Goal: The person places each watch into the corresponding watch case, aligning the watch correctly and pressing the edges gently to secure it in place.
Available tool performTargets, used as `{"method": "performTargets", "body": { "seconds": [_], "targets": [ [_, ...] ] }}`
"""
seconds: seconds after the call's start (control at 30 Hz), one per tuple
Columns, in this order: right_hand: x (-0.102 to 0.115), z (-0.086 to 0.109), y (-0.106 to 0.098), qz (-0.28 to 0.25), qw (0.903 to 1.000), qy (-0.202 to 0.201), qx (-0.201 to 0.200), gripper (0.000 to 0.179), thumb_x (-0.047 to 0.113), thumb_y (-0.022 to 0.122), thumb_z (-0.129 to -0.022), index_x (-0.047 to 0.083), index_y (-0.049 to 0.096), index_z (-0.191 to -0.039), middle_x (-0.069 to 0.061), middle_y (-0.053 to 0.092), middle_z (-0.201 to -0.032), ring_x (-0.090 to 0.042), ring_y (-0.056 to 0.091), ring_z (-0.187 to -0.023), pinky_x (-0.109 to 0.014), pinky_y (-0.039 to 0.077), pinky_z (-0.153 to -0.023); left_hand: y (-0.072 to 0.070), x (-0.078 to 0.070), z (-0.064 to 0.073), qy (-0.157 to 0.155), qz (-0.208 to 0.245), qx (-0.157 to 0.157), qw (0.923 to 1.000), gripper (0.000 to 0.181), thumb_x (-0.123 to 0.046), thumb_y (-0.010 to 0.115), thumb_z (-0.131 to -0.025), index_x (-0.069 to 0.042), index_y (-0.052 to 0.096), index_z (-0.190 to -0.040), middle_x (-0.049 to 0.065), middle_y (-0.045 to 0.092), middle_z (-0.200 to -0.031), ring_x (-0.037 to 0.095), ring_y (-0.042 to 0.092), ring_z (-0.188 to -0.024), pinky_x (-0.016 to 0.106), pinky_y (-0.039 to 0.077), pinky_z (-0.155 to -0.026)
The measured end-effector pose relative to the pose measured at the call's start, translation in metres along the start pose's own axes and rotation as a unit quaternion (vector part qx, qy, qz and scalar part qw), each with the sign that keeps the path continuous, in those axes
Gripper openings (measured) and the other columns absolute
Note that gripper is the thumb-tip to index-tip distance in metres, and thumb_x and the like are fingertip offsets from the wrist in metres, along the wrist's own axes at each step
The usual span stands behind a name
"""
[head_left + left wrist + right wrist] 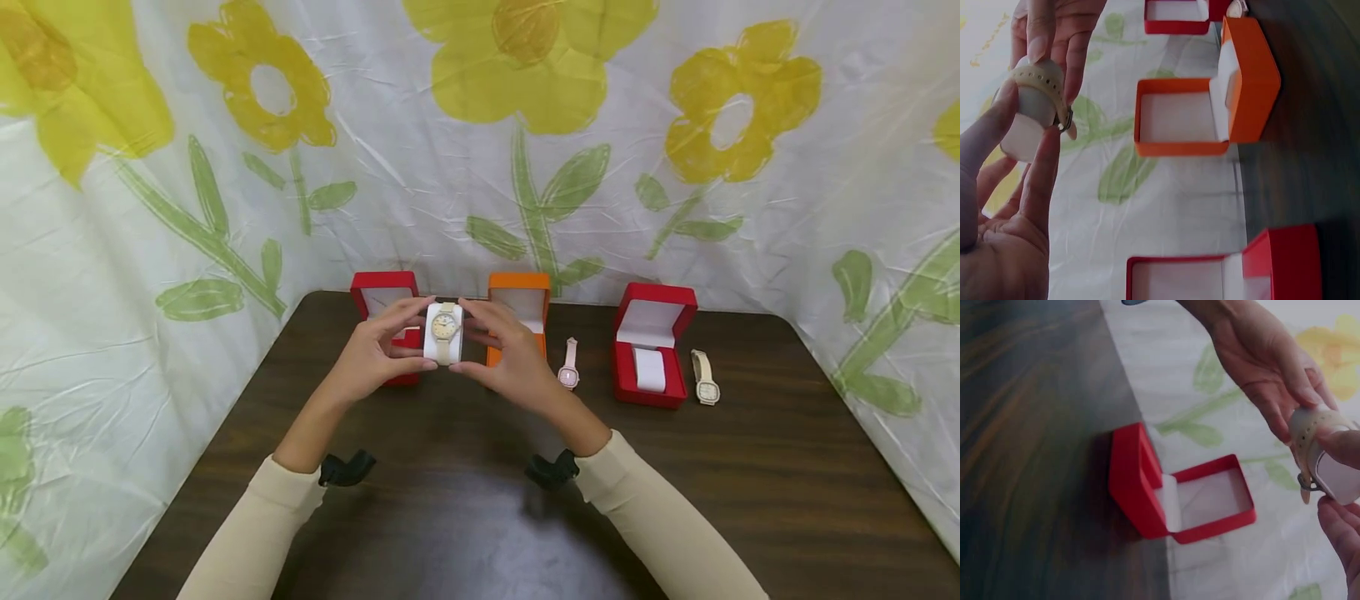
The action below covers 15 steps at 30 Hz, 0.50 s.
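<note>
The cream watch (pixel 445 326) is up in front of you, approx. centre, strap wrapped round a white cushion (pixel 431 346), dial toward you. L wrist view shows the strap holes and the buckle (pixel 1066 119) w/ a loose strap end; can't tell if it's fastened.

Step in hand looks like holding/adjusting the watch on its cushion. Next move prob. calls for an even two-handed grip and a check that the strap sits straight, w/o tugging that loose end.

Pose: your L hand (pixel 375 346) and R hand (pixel 517 350) face each other, one per side, fingers bent round the cushion, index up top, thumb below, both narrowed onto it. Forearms angle inward over the worktop (pixel 435 508).

Further out: L red box (pixel 382 280) lid-up behind your L hand, orange box (pixel 519 281) open behind your R. Then the pink watch (pixel 568 375), the R red box (pixel 656 294) open w/ a bare white pad (pixel 649 369), and another cream-strapped watch (pixel 707 388) just beside it.
</note>
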State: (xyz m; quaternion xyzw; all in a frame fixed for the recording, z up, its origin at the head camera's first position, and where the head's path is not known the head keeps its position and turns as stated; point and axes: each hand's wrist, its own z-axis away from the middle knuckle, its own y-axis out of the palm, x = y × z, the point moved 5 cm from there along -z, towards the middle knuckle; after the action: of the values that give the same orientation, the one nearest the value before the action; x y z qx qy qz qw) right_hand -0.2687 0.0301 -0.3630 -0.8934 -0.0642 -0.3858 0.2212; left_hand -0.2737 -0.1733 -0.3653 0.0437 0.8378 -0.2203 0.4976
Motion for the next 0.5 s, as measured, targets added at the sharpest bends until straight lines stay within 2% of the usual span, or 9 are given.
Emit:
{"method": "performTargets", "body": {
  "seconds": [0.2, 0.33, 0.5],
  "targets": [
    [-0.008, -0.008, 0.014, 0.010, 0.9998, 0.013, 0.009, 0.081, 0.001, 0.087, -0.077, 0.004, 0.049, -0.149, -0.011, 0.054, -0.141, -0.024, 0.063, -0.120, -0.034, 0.054, -0.099, -0.014, 0.006, 0.006, -0.016, -0.024, 0.008, 0.9995, 0.081, 0.002, 0.083, -0.081, -0.021, 0.050, -0.151, 0.005, 0.049, -0.148, 0.030, 0.055, -0.128, 0.035, 0.058, -0.088],
    [-0.013, -0.011, 0.024, 0.017, 0.9996, 0.019, 0.012, 0.082, 0.003, 0.087, -0.078, 0.006, 0.048, -0.150, -0.011, 0.054, -0.142, -0.025, 0.064, -0.120, -0.037, 0.054, -0.098, -0.022, 0.013, 0.011, -0.011, -0.027, 0.003, 0.9996, 0.081, 0.004, 0.083, -0.080, -0.017, 0.051, -0.151, 0.009, 0.049, -0.148, 0.032, 0.057, -0.126, 0.035, 0.058, -0.088],
    [-0.017, -0.015, 0.034, 0.037, 0.9988, 0.024, 0.021, 0.083, 0.004, 0.087, -0.079, 0.005, 0.046, -0.151, -0.011, 0.052, -0.145, -0.024, 0.064, -0.120, -0.033, 0.054, -0.098, -0.030, 0.021, 0.016, -0.011, -0.026, -0.010, 0.9996, 0.080, 0.007, 0.083, -0.078, -0.008, 0.051, -0.149, 0.012, 0.051, -0.145, 0.032, 0.060, -0.122, 0.037, 0.058, -0.089]
  ]
}}
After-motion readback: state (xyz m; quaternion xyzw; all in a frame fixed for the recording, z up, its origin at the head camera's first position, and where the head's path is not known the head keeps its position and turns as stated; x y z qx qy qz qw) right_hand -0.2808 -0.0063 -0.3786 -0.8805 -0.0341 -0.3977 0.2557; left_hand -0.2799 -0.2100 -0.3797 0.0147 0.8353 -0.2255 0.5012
